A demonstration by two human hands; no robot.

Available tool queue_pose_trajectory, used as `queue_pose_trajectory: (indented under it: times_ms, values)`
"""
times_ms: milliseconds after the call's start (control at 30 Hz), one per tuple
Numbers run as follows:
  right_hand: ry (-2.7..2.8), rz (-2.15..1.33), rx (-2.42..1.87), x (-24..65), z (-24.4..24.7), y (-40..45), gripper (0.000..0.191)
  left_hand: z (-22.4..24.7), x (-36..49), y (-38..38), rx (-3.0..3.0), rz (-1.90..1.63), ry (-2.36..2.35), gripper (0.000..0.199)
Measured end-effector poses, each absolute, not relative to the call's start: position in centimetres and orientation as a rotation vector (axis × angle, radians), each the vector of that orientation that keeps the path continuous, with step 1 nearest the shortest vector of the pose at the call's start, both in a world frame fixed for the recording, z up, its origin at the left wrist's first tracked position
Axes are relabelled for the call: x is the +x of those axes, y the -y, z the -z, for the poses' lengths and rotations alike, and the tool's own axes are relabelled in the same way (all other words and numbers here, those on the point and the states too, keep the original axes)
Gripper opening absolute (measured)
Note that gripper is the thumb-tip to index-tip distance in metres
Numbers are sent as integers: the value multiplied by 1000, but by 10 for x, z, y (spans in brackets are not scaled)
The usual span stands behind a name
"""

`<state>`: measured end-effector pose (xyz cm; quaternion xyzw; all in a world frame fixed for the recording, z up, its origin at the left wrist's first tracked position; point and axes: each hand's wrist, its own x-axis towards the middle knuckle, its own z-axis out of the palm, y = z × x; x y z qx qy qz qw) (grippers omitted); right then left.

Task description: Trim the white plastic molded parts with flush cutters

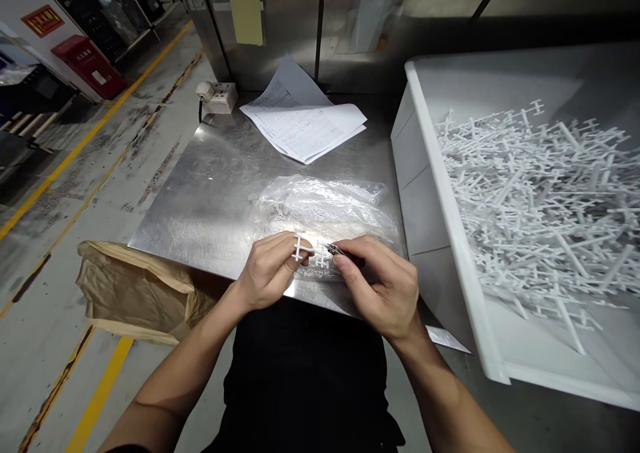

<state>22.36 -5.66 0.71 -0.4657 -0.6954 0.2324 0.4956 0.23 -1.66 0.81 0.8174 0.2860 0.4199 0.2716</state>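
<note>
My left hand [267, 270] is closed, pinching a white plastic sprue [299, 247] with short cross-shaped branches. My right hand [385, 283] is wrapped round small dark metal nippers [332, 248]. Their tip lies close to the right end of the sprue; whether it touches cannot be made out. Most of the tool is hidden in my fingers. Beneath and behind both hands, a clear plastic bag [325, 203] lies on the metal table [195, 193], with small white pieces showing in it.
On the right stands a large white bin [440, 186] heaped with white sprues [540, 200]. Printed sheets [310, 126] and a power socket [221, 98] are at the table's back. An open brown paper bag [130, 293] stands beyond the left front edge.
</note>
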Motion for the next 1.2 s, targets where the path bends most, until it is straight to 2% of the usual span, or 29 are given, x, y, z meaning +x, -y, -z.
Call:
queue_pose_trajectory:
  times_ms: [233, 800, 1200]
  values:
    - [1805, -376, -1061, 224, -4, 53, 11, -10, 0, 17, 2140, -1118, -785, 25]
    - [1844, -452, -995, 221, -6, 53, 12, -12, -5, 17, 1997, -984, -798, 35]
    - [1801, -557, -1034, 222, -9, 54, 9, -7, -9, 17, 1879, -937, -824, 29]
